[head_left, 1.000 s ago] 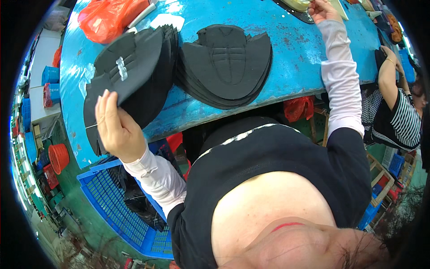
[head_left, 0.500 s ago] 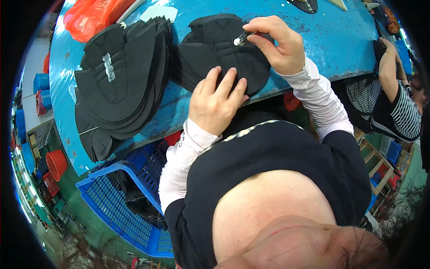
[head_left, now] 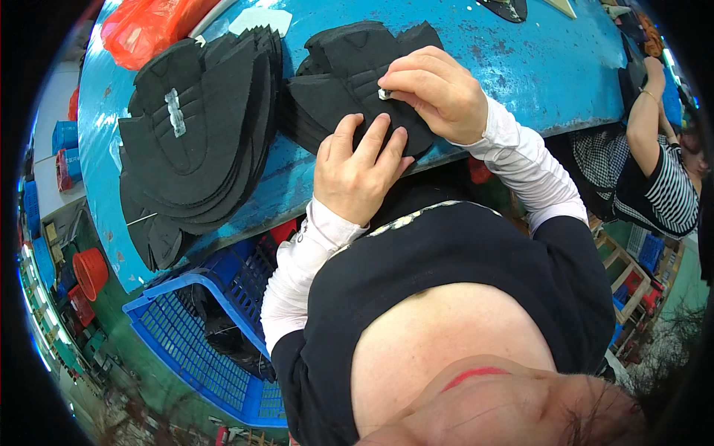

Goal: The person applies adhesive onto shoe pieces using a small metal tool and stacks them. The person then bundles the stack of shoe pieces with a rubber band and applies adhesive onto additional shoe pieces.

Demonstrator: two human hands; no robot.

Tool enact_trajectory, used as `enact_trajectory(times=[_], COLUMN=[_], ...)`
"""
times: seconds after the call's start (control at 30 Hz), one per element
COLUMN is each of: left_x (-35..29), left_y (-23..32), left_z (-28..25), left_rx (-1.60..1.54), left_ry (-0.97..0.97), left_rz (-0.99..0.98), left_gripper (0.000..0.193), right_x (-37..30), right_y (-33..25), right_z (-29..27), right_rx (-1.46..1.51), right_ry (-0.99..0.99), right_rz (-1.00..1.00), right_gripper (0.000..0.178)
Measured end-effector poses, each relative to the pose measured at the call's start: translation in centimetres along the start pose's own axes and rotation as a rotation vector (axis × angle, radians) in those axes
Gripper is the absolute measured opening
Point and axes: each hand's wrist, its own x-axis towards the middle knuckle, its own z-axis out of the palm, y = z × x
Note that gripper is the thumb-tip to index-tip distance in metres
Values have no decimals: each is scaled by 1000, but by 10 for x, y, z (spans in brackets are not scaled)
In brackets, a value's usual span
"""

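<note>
Two stacks of black, soft-looking cut pieces lie on the blue table, each piece rounded at one end with stitched-looking lines. On the right stack (head_left: 335,63) my left hand (head_left: 357,167) rests with its fingers spread, pressing on the near edge and holding nothing. My right hand (head_left: 439,93) is closed in a pinch over the same stack, gripping a small black stick with a white tip (head_left: 384,94). Its tip is at the lines on the top piece, and my fingers hide most of the stick. The left stack (head_left: 216,119) has a whitish, shiny smear (head_left: 175,111) on its top piece.
A red plastic bag (head_left: 149,33) and a pale flat sheet (head_left: 260,21) lie at the table's far left. Below the table edge stands a blue basket (head_left: 201,346) with black material inside. Another person (head_left: 654,163) is at the right end of the blue table (head_left: 520,70).
My right hand has moved left and nearer with the stick, and its fingers now cover most of it. My left hand stays where it was.
</note>
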Motion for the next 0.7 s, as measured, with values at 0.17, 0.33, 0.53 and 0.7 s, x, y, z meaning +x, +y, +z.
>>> enact_trajectory(times=[0.17,0.33,0.53,0.7], left_x=[0,0,1,1], left_y=[-1,-1,-1,2], left_z=[0,-1,0,0], left_rx=[-7,-7,-12,-2], left_ry=[10,7,4,3], left_rz=[2,-6,-10,-7], left_gripper=[43,43,42,39], right_x=[11,20,14,5], right_y=[14,30,20,8], right_z=[9,16,12,3], right_rx=[-80,-84,-66,-19], right_ry=[75,110,75,-11], right_rz=[-36,-74,-94,-55], right_gripper=[24,24,26,25])
